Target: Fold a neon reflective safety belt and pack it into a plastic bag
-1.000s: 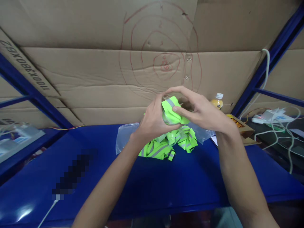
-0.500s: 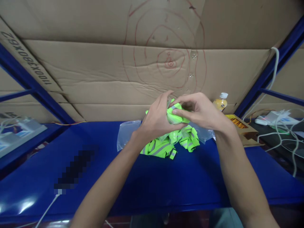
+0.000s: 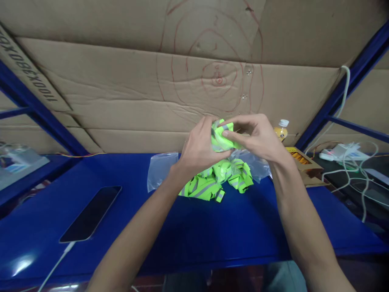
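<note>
Between my two hands is a folded bundle of neon yellow-green reflective strap (image 3: pixel 222 136) with grey stripes. My left hand (image 3: pixel 200 144) wraps round its left and lower side. From the right, the thumb and fingers of my right hand (image 3: pixel 255 136) pinch it; some fingertips are hidden behind it. Below, on the blue table (image 3: pixel 243 227), lies a heap of the same neon reflective straps (image 3: pixel 202 187), partly under clear plastic. One clear plastic bag (image 3: pixel 162 168) lies left of the heap, and another clear plastic bag (image 3: pixel 258 168) lies to its right.
A phone (image 3: pixel 91 215) with a white cable lies at left. Behind my right hand stand a yellow bottle (image 3: pixel 281 130) and an open cardboard box (image 3: pixel 306 164). White cables (image 3: pixel 354 174) tangle at far right. A cardboard wall (image 3: pixel 130 81) closes the back, between blue posts.
Both hands have risen slightly with the bundle, and more of it shows between them. The whole view has shifted a little. The heap stays on the table.
</note>
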`<state>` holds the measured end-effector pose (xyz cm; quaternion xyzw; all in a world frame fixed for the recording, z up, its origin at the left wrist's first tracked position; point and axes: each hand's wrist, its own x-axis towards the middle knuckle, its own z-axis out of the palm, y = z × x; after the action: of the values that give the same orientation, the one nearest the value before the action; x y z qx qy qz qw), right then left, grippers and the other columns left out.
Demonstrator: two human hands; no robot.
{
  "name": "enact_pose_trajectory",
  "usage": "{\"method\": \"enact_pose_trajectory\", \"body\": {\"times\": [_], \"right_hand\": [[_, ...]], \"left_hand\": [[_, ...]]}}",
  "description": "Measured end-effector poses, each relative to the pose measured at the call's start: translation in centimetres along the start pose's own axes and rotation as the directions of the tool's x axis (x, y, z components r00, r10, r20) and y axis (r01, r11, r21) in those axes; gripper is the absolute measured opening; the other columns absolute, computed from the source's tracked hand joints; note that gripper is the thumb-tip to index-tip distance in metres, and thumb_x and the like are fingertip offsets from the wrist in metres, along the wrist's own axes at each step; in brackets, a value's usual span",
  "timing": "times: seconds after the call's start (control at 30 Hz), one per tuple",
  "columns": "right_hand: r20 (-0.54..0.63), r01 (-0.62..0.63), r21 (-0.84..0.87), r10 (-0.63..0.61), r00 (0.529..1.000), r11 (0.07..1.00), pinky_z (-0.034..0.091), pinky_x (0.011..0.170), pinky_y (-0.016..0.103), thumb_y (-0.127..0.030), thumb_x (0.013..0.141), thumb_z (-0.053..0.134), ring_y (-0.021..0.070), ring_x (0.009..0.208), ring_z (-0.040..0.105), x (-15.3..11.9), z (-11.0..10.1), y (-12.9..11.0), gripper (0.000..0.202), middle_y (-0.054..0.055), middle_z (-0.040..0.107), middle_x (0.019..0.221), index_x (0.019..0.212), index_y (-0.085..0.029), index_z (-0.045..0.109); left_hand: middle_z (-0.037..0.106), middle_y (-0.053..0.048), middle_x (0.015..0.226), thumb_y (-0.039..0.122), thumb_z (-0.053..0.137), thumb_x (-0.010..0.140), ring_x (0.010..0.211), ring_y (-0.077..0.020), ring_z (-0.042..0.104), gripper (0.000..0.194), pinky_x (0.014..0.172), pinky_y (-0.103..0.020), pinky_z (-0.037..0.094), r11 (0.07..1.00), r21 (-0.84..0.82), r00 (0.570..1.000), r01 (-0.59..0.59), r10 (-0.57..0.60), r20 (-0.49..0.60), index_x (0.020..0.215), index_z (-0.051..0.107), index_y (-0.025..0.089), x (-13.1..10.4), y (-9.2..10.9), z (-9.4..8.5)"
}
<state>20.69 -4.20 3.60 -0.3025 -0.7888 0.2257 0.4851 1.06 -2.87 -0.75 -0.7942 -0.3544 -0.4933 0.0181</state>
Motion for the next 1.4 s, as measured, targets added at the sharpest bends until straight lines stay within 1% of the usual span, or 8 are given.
{"method": "enact_pose_trajectory", "body": {"times": [0.33,0.43,0.57,0.7,0.97,1.17,1.27,1.4], "right_hand": [[0.124,0.112,-0.45,-0.062,0.99,0.886,0.046,0.083,0.039,-0.013,0.083,0.076,0.0227,0.09,0.059,0.0,1.3,-0.5,0.015,0.003,0.063,0.079,0.071,-0.022,0.08],[0.089,0.11,-0.337,-0.084,0.992,0.935,0.052,0.088,0.04,-0.023,0.088,0.078,0.0245,0.094,0.066,-0.2,0.4,-1.4,0.007,0.004,0.074,0.089,0.088,-0.023,0.085],[-0.073,-0.034,-0.174,0.021,0.997,0.984,0.058,0.074,0.037,-0.039,0.087,0.089,0.0232,0.085,0.073,-1.1,-2.4,-2.4,0.031,0.007,0.083,0.103,0.114,-0.023,0.084],[0.076,-0.156,-0.14,0.167,0.983,0.978,0.043,0.055,0.03,-0.037,0.085,0.091,0.016,0.063,0.06,-1.5,-2.8,-2.6,0.022,0.002,0.071,0.069,0.091,-0.019,0.08],[0.091,-0.029,-0.26,0.055,0.994,0.965,0.034,0.062,0.03,-0.021,0.09,0.075,0.0111,0.064,0.048,-0.2,0.9,-1.8,0.01,-0.003,0.06,0.067,0.082,-0.016,0.076],[0.379,0.155,-0.284,-0.037,0.924,0.946,0.034,0.067,0.03,-0.03,0.108,0.06,0.0113,0.069,0.043,-0.2,-0.6,-1.3,0.044,-0.002,0.051,0.071,0.066,-0.018,0.056],[0.459,0.159,-0.193,-0.055,0.887,0.968,0.04,0.068,0.028,-0.048,0.113,0.055,0.0127,0.072,0.049,-0.3,-1.3,-1.1,0.049,-0.001,0.057,0.075,0.076,-0.019,0.068],[0.299,0.172,-0.293,-0.081,0.951,0.941,0.049,0.079,0.032,-0.051,0.103,0.073,0.0207,0.089,0.066,-0.7,-1.5,-2.0,0.036,0.005,0.078,0.098,0.122,-0.021,0.081]], "left_hand": [[0.073,-0.01,0.121,0.026,0.086,0.075,0.114,-0.0313,0.072,0.06,0.093,-0.043,0.058,0.98,0.031,0.98,-0.197,0.198,-0.031,0.128,0.056,0.021,-0.5,-0.6,1.9],[0.074,-0.01,0.121,0.027,0.088,0.074,0.112,-0.0299,0.073,0.063,0.095,-0.042,0.059,0.979,-0.022,0.971,-0.204,0.199,-0.133,0.129,0.056,0.021,-0.2,-0.8,1.7],[0.074,-0.01,0.123,0.035,0.095,0.073,0.114,-0.0307,0.074,0.069,0.103,-0.043,0.058,0.981,-0.074,0.965,-0.181,0.163,-0.206,0.13,0.057,0.021,0.3,-0.8,0.4],[0.072,-0.012,0.131,0.04,0.097,0.074,0.123,-0.0334,0.073,0.077,0.108,-0.045,0.057,0.973,-0.107,0.967,-0.206,0.185,-0.174,0.136,0.055,0.022,0.2,-0.5,-0.1],[0.075,-0.012,0.132,0.031,0.087,0.082,0.122,-0.0303,0.076,0.069,0.103,-0.041,0.061,0.972,-0.079,0.973,-0.221,0.214,-0.086,0.141,0.052,0.022,-0.5,-0.5,1.3],[0.079,-0.006,0.116,0.028,0.087,0.074,0.109,-0.0278,0.079,0.074,0.095,-0.038,0.061,0.989,-0.093,0.993,-0.116,0.115,-0.017,0.142,0.057,0.023,-0.3,-0.6,0.1],[0.078,-0.003,0.107,0.029,0.088,0.075,0.102,-0.0254,0.079,0.063,0.091,-0.037,0.061,0.969,-0.242,0.998,-0.054,0.047,-0.036,0.133,0.063,0.025,0.2,-0.9,-0.4],[0.076,-0.003,0.096,0.047,0.093,0.078,0.089,-0.023,0.074,0.05,0.084,-0.037,0.058,0.926,-0.377,0.979,-0.032,-0.048,-0.2,0.116,0.069,0.023,0.9,-2.1,-0.7]]}}
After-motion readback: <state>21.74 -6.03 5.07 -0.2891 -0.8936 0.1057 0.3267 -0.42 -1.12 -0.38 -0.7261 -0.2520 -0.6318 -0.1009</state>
